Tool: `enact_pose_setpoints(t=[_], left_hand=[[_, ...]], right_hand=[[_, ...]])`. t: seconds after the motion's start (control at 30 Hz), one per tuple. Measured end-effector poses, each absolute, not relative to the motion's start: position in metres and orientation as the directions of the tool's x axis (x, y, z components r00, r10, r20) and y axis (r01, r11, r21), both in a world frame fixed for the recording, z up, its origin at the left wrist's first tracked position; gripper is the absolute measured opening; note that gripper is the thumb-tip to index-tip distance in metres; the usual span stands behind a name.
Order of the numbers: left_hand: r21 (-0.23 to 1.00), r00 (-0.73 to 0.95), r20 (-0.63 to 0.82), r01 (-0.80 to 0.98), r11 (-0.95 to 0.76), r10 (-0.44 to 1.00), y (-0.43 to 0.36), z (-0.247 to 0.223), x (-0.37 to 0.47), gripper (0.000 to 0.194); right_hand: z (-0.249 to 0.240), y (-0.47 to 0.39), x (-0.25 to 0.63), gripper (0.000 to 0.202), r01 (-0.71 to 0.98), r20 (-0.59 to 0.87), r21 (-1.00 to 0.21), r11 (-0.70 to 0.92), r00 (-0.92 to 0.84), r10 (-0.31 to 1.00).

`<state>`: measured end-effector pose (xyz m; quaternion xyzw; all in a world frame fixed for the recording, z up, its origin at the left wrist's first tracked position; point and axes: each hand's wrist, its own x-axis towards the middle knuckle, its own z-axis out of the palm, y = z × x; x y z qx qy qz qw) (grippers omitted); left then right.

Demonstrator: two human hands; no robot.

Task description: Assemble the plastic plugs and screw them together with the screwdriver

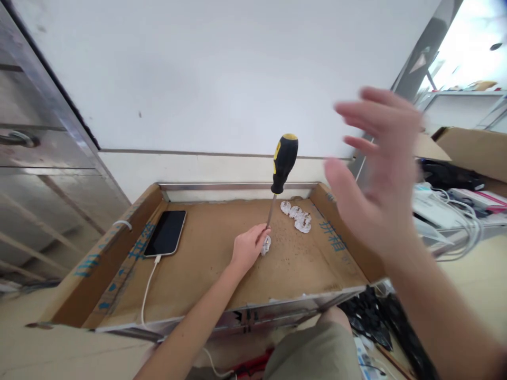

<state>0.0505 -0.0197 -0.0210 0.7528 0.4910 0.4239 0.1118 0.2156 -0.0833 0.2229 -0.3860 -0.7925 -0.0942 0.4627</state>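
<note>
Your left hand [250, 246] grasps the lower shaft of the screwdriver [284, 163], which stands handle up, leaning slightly right, right of centre on the tabletop [214, 232]. Clear piece [266, 246] at your left fingertips; cannot tell whether they pinch it too. Your right hand [380, 184], blurred, is raised on the right-edge side, released, fingers spread. Other pieces [303, 226] lie near the far right corner; phone [166, 233] by the left edge.

Here's the bare left hand [249, 245], slim-wristed, its forearm [209, 301] uncovered! Right of that grip, the bare right hand [376, 174], fingers and thumb smeared by blur, wrist plain. And below the grip, loose, greyish-khaki cloth shorts [317, 351], a rounded bare knee [335, 316] at the hem!
</note>
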Motion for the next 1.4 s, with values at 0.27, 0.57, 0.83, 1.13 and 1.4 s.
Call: enact_pose_setpoints(t=[0.27, 0.57, 0.83, 1.13, 1.4], left_hand=[[0.607, 0.179, 0.48, 0.638, -0.473, 0.859, -0.022, -0.016, 0.05, 0.022], [0.543, 0.377, 0.36, 0.659, -0.521, 0.853, -0.023, -0.017, 0.045, 0.025], [0.582, 0.373, 0.328, 0.644, -0.496, 0.868, -0.022, -0.015, 0.045, 0.025], [0.616, 0.358, 0.315, 0.628, -0.476, 0.879, -0.023, -0.014, 0.046, 0.026], [0.605, 0.369, 0.305, 0.637, -0.478, 0.878, -0.019, -0.017, 0.046, 0.027]], right_hand=[[0.259, -0.017, 0.198, 0.029, 0.684, 0.419, -0.111, 0.721, -0.625, 0.658], [0.25, -0.038, 0.175, 0.038, 0.873, 0.491, 0.206, 0.443, -0.483, 0.725], [0.269, -0.035, 0.186, 0.033, 0.707, 0.194, 0.059, 0.704, -0.7, 0.687], [0.263, -0.045, 0.172, 0.021, 0.918, 0.376, 0.182, 0.353, -0.396, 0.838], [0.224, -0.017, 0.193, 0.025, 0.45, 0.574, -0.573, 0.685, -0.376, 0.727]])
